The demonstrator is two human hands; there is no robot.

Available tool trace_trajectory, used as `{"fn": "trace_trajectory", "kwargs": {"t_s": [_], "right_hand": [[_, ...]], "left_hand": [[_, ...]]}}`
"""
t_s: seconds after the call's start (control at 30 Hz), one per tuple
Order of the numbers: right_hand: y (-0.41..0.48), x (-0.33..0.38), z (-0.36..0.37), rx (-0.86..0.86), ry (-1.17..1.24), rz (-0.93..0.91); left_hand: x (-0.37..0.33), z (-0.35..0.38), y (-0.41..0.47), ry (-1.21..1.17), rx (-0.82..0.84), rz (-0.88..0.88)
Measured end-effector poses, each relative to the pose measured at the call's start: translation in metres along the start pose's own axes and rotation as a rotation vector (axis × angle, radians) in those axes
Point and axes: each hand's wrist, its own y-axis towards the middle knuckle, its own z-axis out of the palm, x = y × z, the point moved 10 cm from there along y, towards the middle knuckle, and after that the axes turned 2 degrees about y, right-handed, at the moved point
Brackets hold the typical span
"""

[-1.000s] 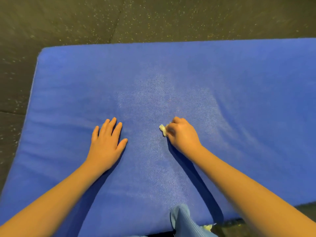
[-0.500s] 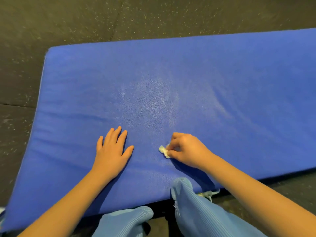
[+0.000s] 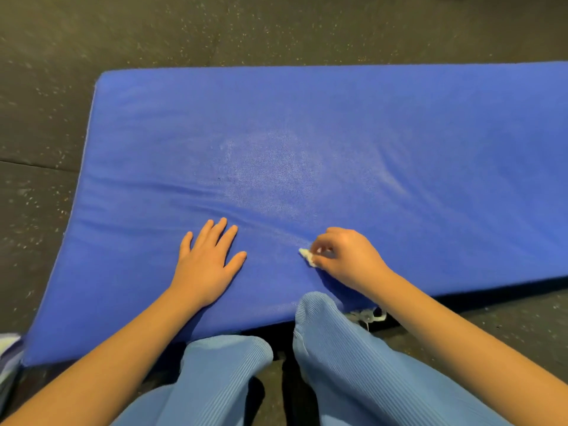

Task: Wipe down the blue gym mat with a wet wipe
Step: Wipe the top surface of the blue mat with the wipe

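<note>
The blue gym mat (image 3: 399, 142) lies on the dark floor and fills most of the view. A paler, shiny patch shows near its middle. My right hand (image 3: 347, 256) is on the mat near its front edge, fingers curled round a small crumpled white wet wipe (image 3: 308, 256) that pokes out to the left and touches the mat. My left hand (image 3: 209, 259) lies flat on the mat, fingers straight and spread, a little left of the wipe.
Dark speckled rubber floor (image 3: 215, 29) surrounds the mat. My knees in light-blue ribbed trousers (image 3: 332, 358) are at the mat's front edge. A small whitish object (image 3: 368, 316) lies on the floor beside my right knee. Something pale (image 3: 7, 352) sits at the left edge.
My right hand has drawn the wipe back toward me, to near the front edge. My view has pulled back, and my knees have come into sight. The left hand stays flat.
</note>
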Motion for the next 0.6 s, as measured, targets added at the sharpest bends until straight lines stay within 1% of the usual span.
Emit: {"fn": "trace_trajectory", "kwargs": {"t_s": [0.03, 0.07, 0.17, 0.23, 0.27, 0.37, 0.4, 0.43, 0.53, 0.57, 0.6], "right_hand": [[0.001, 0.0, -0.001, -0.041, -0.014, 0.02], [0.0, 0.005, 0.004, -0.038, -0.012, 0.011], [-0.02, 0.03, 0.029, 0.142, 0.091, -0.109], [-0.027, 0.035, 0.03, 0.21, 0.107, -0.15], [-0.023, 0.031, 0.027, 0.197, 0.077, -0.148], [-0.006, 0.021, 0.016, 0.034, -0.034, -0.084], [-0.004, 0.023, 0.017, 0.002, -0.034, -0.078], [-0.004, 0.029, 0.021, 0.01, -0.007, -0.097], [-0.022, 0.054, 0.045, 0.202, 0.137, -0.222], [-0.026, 0.057, 0.048, 0.252, 0.141, -0.239], [-0.025, 0.057, 0.047, 0.258, 0.123, -0.24]], "left_hand": [[-0.001, 0.001, 0.001, -0.001, 0.008, 0.007], [-0.001, 0.001, 0.002, -0.001, 0.012, 0.015], [-0.001, 0.0, 0.003, 0.009, 0.003, 0.023], [0.0, 0.001, 0.005, 0.011, 0.003, 0.023], [0.0, 0.001, 0.005, 0.009, 0.006, 0.025], [-0.001, 0.001, 0.007, 0.009, 0.006, 0.034], [-0.001, 0.0, 0.006, 0.01, 0.002, 0.035], [-0.001, -0.001, 0.006, 0.011, -0.001, 0.035], [-0.002, -0.002, 0.003, 0.011, -0.001, 0.037], [-0.002, -0.004, 0.001, 0.005, -0.002, 0.039], [-0.003, -0.005, 0.0, -0.009, 0.001, 0.043]]}}
